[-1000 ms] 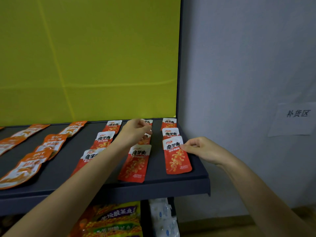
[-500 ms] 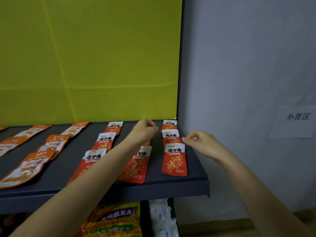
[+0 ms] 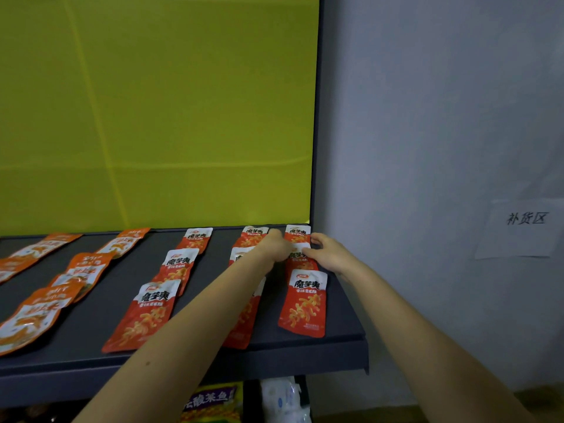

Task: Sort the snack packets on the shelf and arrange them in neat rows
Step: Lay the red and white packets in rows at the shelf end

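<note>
- A yellow-green back panel (image 3: 158, 111) rises behind the dark grey shelf (image 3: 91, 358), and a pale wall (image 3: 427, 117) stands to the shelf's right with a paper sign (image 3: 523, 228) stuck on it.
- The shelf carries flat snack packets in columns running from front edge to back edge: orange packets (image 3: 33, 315) toward the left end, red packets (image 3: 146, 315) from the middle to the right end.
- Both bare forearms reach in from the front edge toward the shelf's back right corner.
- The left hand (image 3: 276, 247) lies knuckles-up between the two rightmost columns; its fingers curl under, so I cannot tell whether they pinch anything.
- The right hand (image 3: 328, 253) has its fingertips pressed on the top edge of the middle red packet (image 3: 299, 257) of the rightmost column, fingers bent, seemingly pinching it.
- The front red packet (image 3: 303, 303) of that column lies flat near the shelf's front right corner, untouched; another (image 3: 297, 234) sits at the back edge.
- Below the shelf, a yellow bag (image 3: 210, 403) and a white pack (image 3: 285, 398) show.
</note>
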